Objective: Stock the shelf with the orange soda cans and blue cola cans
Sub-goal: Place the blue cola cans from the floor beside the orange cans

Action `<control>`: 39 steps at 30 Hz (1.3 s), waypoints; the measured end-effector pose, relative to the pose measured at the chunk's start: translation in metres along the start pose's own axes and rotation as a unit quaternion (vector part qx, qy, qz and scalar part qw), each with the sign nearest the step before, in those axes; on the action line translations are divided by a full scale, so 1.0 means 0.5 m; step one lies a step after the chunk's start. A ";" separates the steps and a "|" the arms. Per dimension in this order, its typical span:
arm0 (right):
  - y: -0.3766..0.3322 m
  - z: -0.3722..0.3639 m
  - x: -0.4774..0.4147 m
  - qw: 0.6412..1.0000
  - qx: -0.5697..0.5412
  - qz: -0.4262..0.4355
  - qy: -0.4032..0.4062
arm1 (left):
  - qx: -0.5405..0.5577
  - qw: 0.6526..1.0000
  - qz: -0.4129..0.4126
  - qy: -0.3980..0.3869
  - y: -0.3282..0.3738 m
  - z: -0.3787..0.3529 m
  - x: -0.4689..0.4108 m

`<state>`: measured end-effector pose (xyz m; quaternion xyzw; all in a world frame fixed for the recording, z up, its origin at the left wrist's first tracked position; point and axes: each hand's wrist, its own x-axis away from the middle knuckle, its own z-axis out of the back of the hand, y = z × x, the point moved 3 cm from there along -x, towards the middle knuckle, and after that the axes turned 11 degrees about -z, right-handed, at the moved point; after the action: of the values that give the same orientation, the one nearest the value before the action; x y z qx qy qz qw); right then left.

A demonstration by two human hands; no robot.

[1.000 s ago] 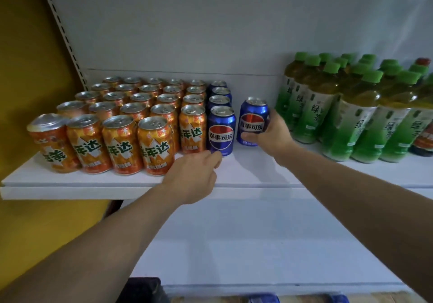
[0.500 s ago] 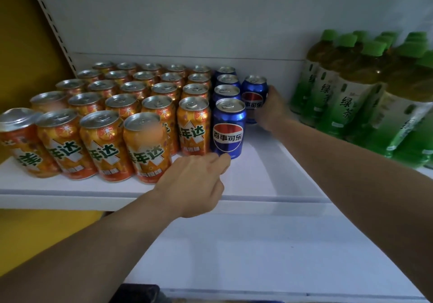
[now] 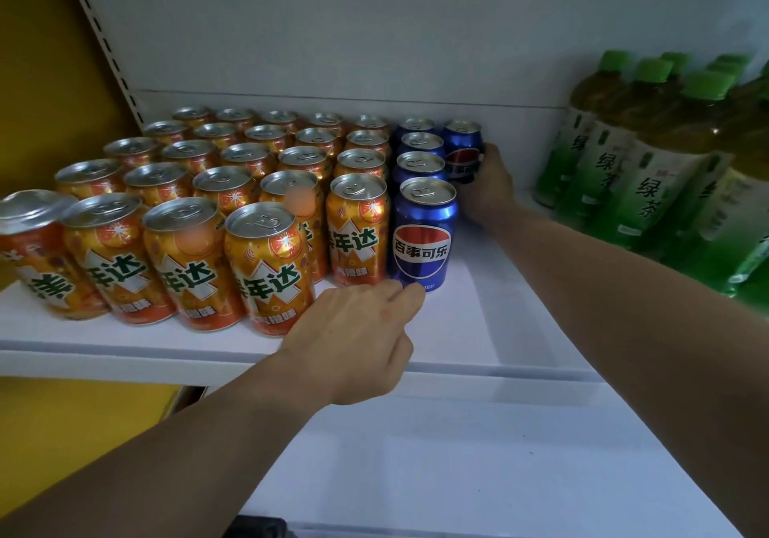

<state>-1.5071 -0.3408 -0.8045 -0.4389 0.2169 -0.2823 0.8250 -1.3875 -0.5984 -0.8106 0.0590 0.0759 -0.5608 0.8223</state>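
In front of you, the white shelf [image 3: 478, 329] carried a block of upright orange soda cans [image 3: 270, 271] across its left part, in rows running from near the front edge to the back wall. Against that block's right side stood a single file of four blue cola cans [image 3: 422, 242], and you had an extra blue can [image 3: 462, 150] just beside the file at the back. Green tea bottles [image 3: 649, 188] stood at the shelf's right end, well apart from the cans.

Yellow wall [image 3: 37, 59] at left — slotted white upright [image 3: 100, 40], plain white back panel [image 3: 333, 26]
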 end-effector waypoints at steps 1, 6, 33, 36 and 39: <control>-0.001 -0.003 -0.002 1.000 -0.002 -0.002 -0.002 | -0.004 1.000 0.001 -0.003 0.000 0.000 0.000; 0.003 -0.004 -0.009 1.000 0.013 -0.023 -0.015 | -0.016 1.000 -0.001 -0.004 0.002 0.001 0.000; 0.166 0.267 0.615 0.961 0.186 0.181 -0.098 | 0.026 0.981 0.147 0.125 0.137 -0.061 0.080; 0.217 0.296 0.679 0.968 0.173 0.151 -0.103 | 0.097 0.975 0.113 0.167 0.233 -0.105 0.127; 0.287 0.325 0.725 0.975 0.167 0.106 -0.099 | 0.200 0.964 0.084 0.152 0.313 -0.159 0.148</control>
<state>-1.0988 -0.4156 -0.8813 -0.2949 0.1290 -0.1803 0.9295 -1.2200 -0.5948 -0.9009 0.3129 0.0808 -0.4778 0.8168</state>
